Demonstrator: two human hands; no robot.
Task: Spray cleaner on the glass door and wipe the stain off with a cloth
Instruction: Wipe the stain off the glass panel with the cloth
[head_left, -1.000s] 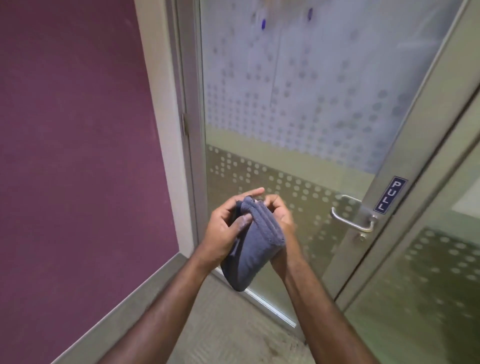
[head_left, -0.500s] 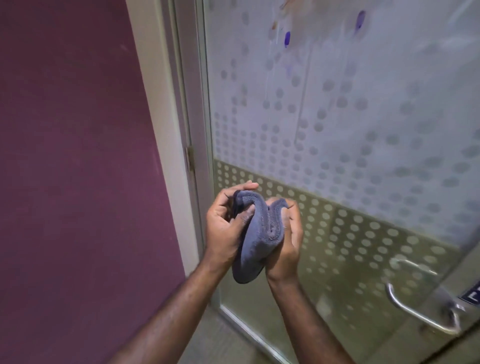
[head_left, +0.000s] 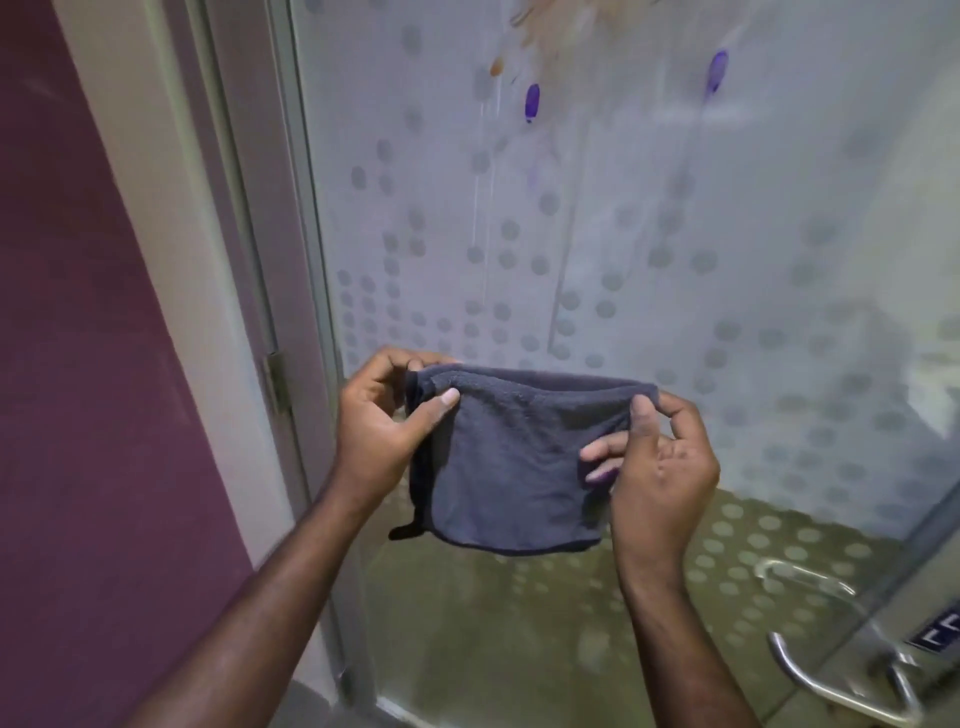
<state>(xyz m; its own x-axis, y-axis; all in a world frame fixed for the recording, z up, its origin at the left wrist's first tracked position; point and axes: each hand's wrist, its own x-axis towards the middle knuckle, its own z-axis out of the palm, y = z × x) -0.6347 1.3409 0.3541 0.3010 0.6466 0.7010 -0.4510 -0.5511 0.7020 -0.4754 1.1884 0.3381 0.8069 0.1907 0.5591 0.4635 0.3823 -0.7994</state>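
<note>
A grey-blue cloth (head_left: 511, 457) hangs folded and spread flat between my hands, just in front of the glass door (head_left: 649, 218). My left hand (head_left: 382, 421) pinches its upper left corner. My right hand (head_left: 657, 462) pinches the upper right corner. The door is frosted with a dot pattern. High on the glass sit purple stain drops (head_left: 532, 101) and a second purple drop (head_left: 718, 70), with brownish smears (head_left: 550, 31) above and wet streaks running down. No spray bottle is in view.
A maroon wall (head_left: 67, 415) fills the left side, with a pale door frame (head_left: 171, 218) and a hinge (head_left: 278, 376) beside the glass. A metal door handle (head_left: 826, 670) and a blue sign (head_left: 940, 631) are at the lower right.
The cloth was bunched between both hands; now my hands have moved apart and spread it out flat. The view has moved closer to the glass and tilted up toward the stains.
</note>
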